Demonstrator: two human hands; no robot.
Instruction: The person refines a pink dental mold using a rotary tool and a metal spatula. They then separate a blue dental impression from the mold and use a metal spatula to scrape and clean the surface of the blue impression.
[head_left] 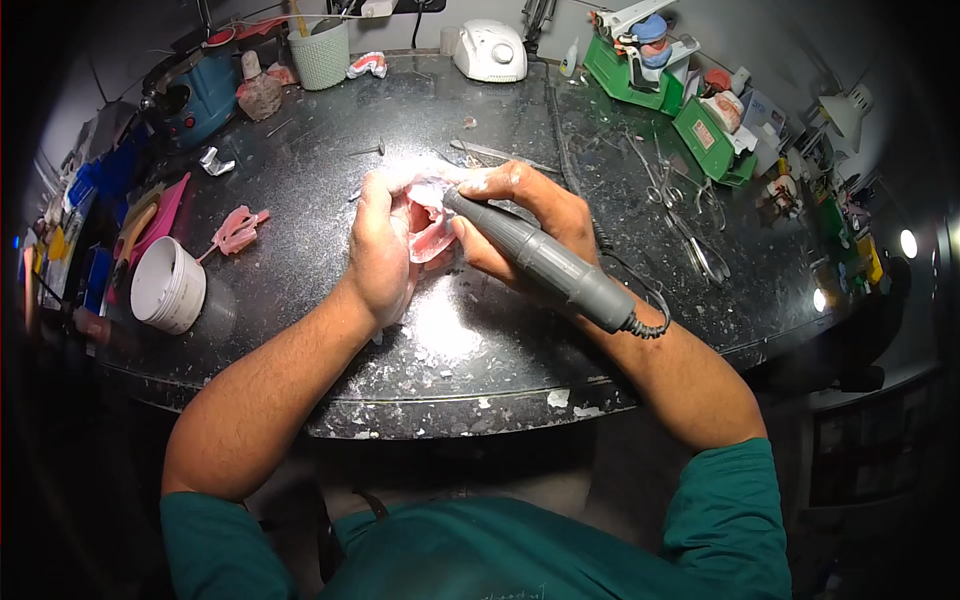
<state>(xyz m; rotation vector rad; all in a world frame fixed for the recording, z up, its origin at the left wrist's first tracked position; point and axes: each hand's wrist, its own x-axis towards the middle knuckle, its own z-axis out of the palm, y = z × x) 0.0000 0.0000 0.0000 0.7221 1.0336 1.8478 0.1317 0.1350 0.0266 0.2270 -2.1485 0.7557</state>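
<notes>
Over the middle of the dark speckled bench, my left hand (375, 245) is closed around a pink dental plate (430, 243), which looks like a denture base dusted with white powder. My fingers hide part of it. In my right hand (548, 212) is a grey rotary handpiece (555, 268), gripped like a pen, with a coiled cord trailing from its back end. Its front end points at the plate's upper edge; the bur itself is hidden by the fingers and glare. White dust coats the fingertips of both hands.
Left of my hands stand a white tub (160, 290) and a pink acrylic piece (238, 230). A white control box (490, 52) sits at the back. Scissors and other metal instruments (700, 248) lie right, below green bins (712, 140). A blue machine (195, 100) occupies the far left.
</notes>
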